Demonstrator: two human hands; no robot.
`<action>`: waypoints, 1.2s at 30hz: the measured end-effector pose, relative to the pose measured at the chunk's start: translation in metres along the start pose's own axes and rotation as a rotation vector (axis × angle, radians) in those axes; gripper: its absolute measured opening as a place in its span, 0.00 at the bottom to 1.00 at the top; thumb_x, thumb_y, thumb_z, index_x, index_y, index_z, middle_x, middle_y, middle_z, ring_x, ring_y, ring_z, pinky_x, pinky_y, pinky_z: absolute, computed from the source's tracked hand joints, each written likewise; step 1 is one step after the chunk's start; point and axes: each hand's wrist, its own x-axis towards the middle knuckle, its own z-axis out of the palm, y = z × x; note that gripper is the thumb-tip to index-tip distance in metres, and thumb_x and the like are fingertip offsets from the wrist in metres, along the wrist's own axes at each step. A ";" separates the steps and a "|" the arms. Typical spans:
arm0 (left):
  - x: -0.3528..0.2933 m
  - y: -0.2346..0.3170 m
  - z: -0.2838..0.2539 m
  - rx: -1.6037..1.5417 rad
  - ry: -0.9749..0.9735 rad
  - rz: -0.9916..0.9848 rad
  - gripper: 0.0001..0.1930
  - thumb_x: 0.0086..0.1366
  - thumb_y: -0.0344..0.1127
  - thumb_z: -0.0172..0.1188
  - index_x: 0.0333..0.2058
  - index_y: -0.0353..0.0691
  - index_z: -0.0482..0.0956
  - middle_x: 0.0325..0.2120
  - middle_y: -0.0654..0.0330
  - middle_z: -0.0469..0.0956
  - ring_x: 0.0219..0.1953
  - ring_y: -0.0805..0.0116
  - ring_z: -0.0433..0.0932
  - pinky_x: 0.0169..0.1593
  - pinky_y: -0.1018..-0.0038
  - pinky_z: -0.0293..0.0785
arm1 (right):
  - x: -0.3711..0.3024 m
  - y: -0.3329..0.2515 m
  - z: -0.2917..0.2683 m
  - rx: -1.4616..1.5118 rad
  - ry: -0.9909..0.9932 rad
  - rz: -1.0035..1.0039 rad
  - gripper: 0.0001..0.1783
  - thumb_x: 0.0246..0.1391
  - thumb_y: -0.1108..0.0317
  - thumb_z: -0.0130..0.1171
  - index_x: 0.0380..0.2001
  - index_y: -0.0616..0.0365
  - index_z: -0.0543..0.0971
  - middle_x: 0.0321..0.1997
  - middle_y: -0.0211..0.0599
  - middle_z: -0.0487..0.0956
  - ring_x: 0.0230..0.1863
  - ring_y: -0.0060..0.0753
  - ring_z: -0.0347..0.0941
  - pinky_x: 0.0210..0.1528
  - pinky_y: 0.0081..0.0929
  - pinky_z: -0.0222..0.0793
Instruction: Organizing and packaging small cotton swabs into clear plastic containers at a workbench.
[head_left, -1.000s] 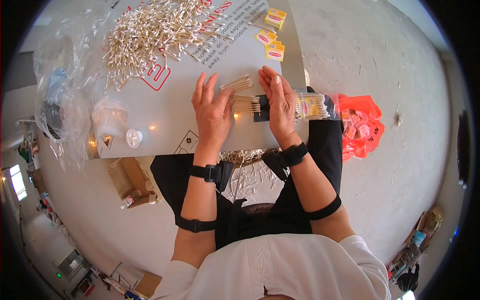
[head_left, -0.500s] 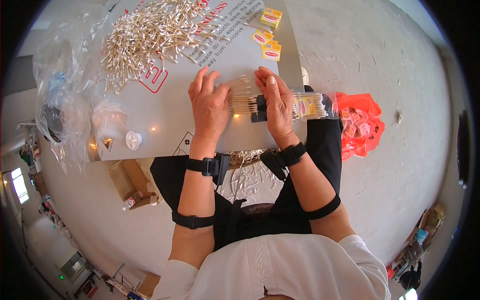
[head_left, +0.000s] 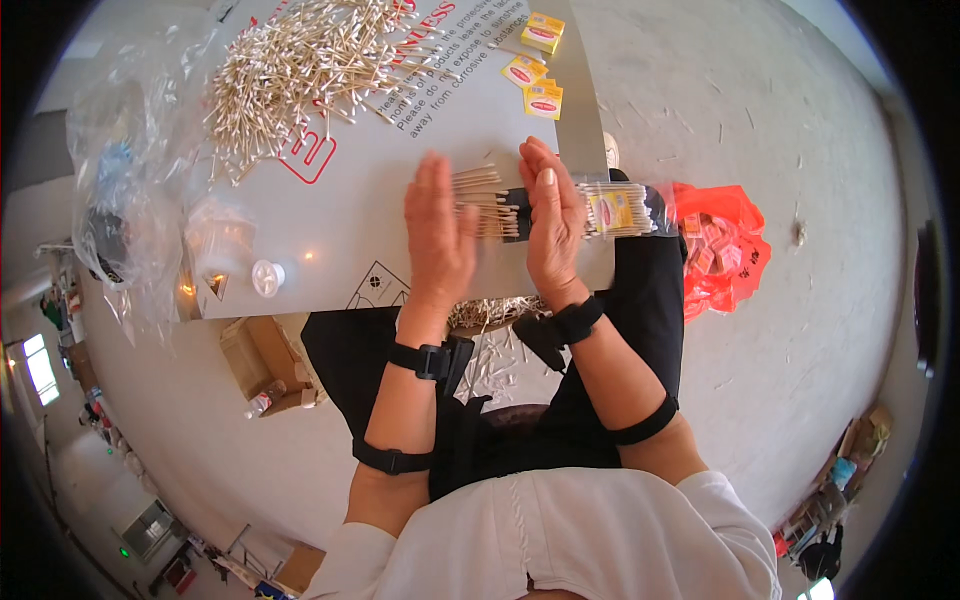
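Note:
Loose cotton swabs [head_left: 488, 217] lie in a bundle on the table between my two hands, a few slanting above the rest. My left hand [head_left: 440, 235], blurred by motion, stands on edge at the bundle's left end with fingers stretched out. On the other side, my right hand [head_left: 553, 222] has its fingers extended and the thumb up, held across the space beside a clear bag of cotton swabs [head_left: 612, 209] with a yellow card in it. A black piece [head_left: 522, 200] shows partly between the bundle and my right hand; its full shape is hidden.
A large heap of cotton swabs [head_left: 300, 80] covers the table's far left. Yellow cards [head_left: 541, 100] lie at its far right. Clear plastic [head_left: 140, 180] and a small white round container [head_left: 267, 278] are at left. A red bag [head_left: 718, 245] hangs at right; a cardboard box [head_left: 265, 360] stands below.
My left hand has shifted right and straightened its fingers, against the swab bundle's left end. My right hand has moved slightly left. The bag of swabs has stayed nearly in place.

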 end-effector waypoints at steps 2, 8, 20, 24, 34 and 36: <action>0.006 -0.001 -0.004 -0.771 0.305 -0.239 0.31 0.72 0.44 0.49 0.66 0.32 0.56 0.67 0.48 0.56 0.71 0.55 0.53 0.71 0.57 0.48 | -0.003 0.003 0.001 -0.093 0.019 -0.045 0.23 0.71 0.61 0.44 0.59 0.69 0.70 0.66 0.45 0.67 0.68 0.37 0.61 0.70 0.32 0.55; 0.028 -0.005 0.009 -1.083 0.384 -0.257 0.29 0.76 0.47 0.42 0.66 0.31 0.57 0.65 0.48 0.59 0.68 0.56 0.58 0.70 0.62 0.52 | 0.002 0.013 0.018 -0.201 -0.035 -0.125 0.23 0.71 0.62 0.43 0.59 0.67 0.69 0.68 0.45 0.65 0.69 0.37 0.59 0.71 0.31 0.53; 0.033 -0.009 0.020 -1.220 0.417 -0.229 0.30 0.75 0.51 0.42 0.62 0.30 0.62 0.60 0.48 0.65 0.63 0.56 0.65 0.67 0.61 0.59 | 0.029 0.013 0.013 -0.246 -0.086 -0.117 0.26 0.71 0.56 0.43 0.60 0.68 0.69 0.62 0.45 0.71 0.63 0.32 0.66 0.66 0.30 0.62; 0.032 -0.007 0.014 -1.193 0.390 -0.221 0.27 0.76 0.48 0.42 0.62 0.31 0.62 0.61 0.46 0.65 0.64 0.57 0.64 0.66 0.60 0.60 | 0.022 0.013 0.013 -0.327 -0.172 -0.030 0.28 0.71 0.54 0.42 0.60 0.69 0.69 0.59 0.44 0.73 0.60 0.33 0.69 0.63 0.29 0.66; -0.021 0.021 -0.021 0.090 -0.124 0.026 0.45 0.59 0.52 0.63 0.67 0.32 0.54 0.71 0.46 0.47 0.73 0.51 0.45 0.70 0.44 0.41 | 0.007 -0.007 -0.004 0.061 0.073 0.116 0.26 0.71 0.57 0.42 0.56 0.73 0.70 0.58 0.49 0.73 0.60 0.37 0.70 0.66 0.32 0.65; -0.028 0.022 -0.019 0.104 -0.190 0.018 0.47 0.58 0.53 0.64 0.67 0.31 0.54 0.71 0.47 0.47 0.73 0.51 0.45 0.70 0.45 0.40 | 0.005 -0.007 -0.004 0.012 0.040 0.094 0.26 0.71 0.57 0.44 0.55 0.73 0.71 0.57 0.47 0.74 0.59 0.35 0.71 0.65 0.31 0.65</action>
